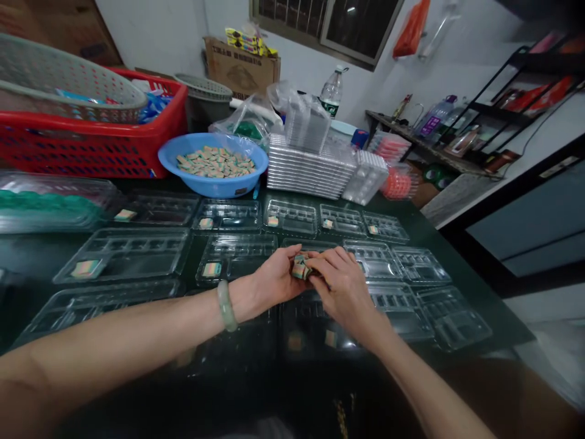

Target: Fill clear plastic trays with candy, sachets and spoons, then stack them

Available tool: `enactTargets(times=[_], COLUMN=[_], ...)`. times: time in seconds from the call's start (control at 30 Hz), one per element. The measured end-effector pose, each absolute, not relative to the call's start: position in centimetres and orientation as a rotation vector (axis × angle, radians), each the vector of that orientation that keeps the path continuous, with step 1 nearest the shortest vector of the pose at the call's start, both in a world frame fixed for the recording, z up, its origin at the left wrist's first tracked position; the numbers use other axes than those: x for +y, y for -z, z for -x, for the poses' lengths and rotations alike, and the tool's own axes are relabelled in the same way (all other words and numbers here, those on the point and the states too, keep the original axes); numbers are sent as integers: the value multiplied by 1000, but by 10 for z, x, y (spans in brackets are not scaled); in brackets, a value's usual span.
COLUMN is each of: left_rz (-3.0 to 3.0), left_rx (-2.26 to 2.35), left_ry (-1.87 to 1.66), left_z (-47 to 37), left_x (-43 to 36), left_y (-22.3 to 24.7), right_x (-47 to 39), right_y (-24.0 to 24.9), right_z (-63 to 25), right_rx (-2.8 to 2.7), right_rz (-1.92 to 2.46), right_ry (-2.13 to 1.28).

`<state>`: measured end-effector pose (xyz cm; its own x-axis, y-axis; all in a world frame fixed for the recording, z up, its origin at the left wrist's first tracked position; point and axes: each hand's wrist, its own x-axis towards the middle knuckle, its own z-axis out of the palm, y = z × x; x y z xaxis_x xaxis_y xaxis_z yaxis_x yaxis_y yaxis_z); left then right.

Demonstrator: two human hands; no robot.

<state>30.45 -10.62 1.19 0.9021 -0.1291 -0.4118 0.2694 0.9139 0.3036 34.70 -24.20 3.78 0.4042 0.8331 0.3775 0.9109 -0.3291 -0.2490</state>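
Several small striped pieces (300, 266), square and banded in pink, cream and green, sit in my left hand (274, 275), whose fingers curl around them. My right hand (342, 283) meets it from the right, with thumb and fingertips pinched at the same pieces. Both hands are above the rows of clear plastic trays (158, 259). Many trays hold one small stack of such pieces in a corner, like the stack (212, 269) left of my hands. Trays at the right, such as this clear tray (452, 317), show no stack. My hands partly cover the middle trays.
Behind the trays stands a blue basin (214, 186) of loose striped pieces. To its right are stacked clear trays (306, 167) and a water bottle (332, 94). A red basket (82, 143) is at the left. Two pieces lie on the dark table (237, 372) near me.
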Motion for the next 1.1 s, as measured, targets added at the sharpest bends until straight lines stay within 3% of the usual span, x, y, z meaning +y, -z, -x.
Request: enactTargets(times=[0.3,0.67,1.1], left_rz=[-518,-874,-1085], left_rx=[440,292,347], left_ry=[286,329,167], left_z=[-295,-288,-287], left_x=[-113,-108,-117], left_y=[-13,-10,-15], right_x=[-252,-263,-256], right_y=[-35,-25,2], right_z=[-355,-372,-356], right_rx=[-1359,-769,-525], right_rz=[2173,1868,1666], right_ry=[97,-463,-314])
